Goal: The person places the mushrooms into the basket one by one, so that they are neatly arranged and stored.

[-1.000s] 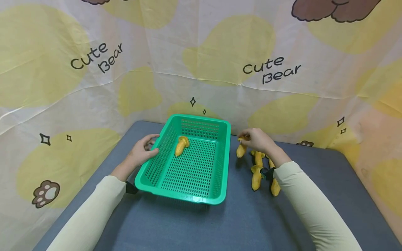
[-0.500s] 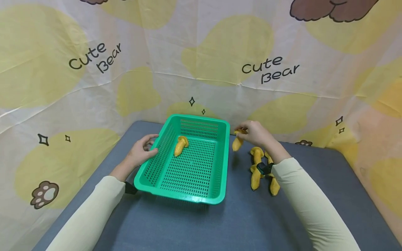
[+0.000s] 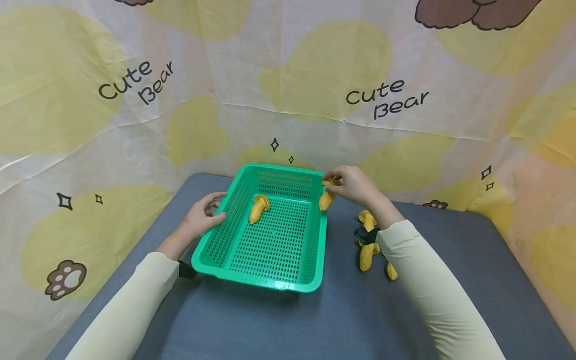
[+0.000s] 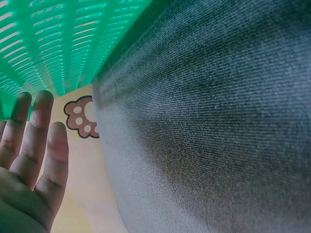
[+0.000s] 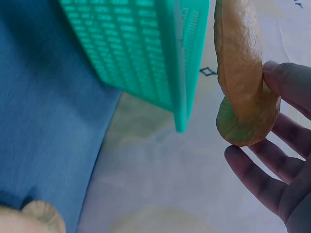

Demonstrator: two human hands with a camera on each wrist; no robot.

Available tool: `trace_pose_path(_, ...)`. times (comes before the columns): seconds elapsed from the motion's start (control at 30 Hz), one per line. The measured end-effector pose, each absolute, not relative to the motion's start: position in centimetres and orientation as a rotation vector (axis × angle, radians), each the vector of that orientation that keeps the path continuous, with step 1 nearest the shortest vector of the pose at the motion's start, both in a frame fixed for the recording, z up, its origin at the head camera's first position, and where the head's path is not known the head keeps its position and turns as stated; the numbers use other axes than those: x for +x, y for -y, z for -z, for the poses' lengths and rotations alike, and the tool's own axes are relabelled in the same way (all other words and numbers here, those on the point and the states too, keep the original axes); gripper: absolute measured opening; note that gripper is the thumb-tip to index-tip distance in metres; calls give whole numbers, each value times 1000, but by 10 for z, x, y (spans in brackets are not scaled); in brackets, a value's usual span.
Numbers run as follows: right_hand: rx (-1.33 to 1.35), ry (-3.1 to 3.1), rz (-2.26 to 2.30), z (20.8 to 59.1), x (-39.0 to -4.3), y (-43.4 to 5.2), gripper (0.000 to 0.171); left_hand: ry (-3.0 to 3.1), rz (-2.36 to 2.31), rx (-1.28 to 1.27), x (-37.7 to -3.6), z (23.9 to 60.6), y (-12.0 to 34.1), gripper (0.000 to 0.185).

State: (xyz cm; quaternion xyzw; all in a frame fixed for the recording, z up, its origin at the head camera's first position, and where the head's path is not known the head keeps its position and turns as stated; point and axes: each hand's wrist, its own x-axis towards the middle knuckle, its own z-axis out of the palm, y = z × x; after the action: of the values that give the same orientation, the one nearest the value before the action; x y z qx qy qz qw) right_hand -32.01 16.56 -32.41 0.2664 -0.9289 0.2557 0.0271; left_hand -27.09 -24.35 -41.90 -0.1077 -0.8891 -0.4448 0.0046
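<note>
From the head view, the right hand (image 3: 355, 185) pinches a yellow mushroom toy (image 3: 326, 199) by its cap, hanging it over the far right rim of the green basket (image 3: 270, 280); carry it further inward before letting go, so it lands beside the mushroom already inside (image 3: 259, 208); the left hand (image 3: 202, 217) grips the basket's left wall, steadying it; at the left wrist, fingers (image 4: 34, 141) lie loosely beside the mesh; at the right wrist, fingertips (image 5: 286, 82) hold the toy's cap, stem clear of the rim
</note>
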Motion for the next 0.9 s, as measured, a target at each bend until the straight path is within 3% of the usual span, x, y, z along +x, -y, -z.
trace_pose_path(0.9,776,2849,-1021,321,-329,-96,25,2787,1415,-300,-267,415,240,59)
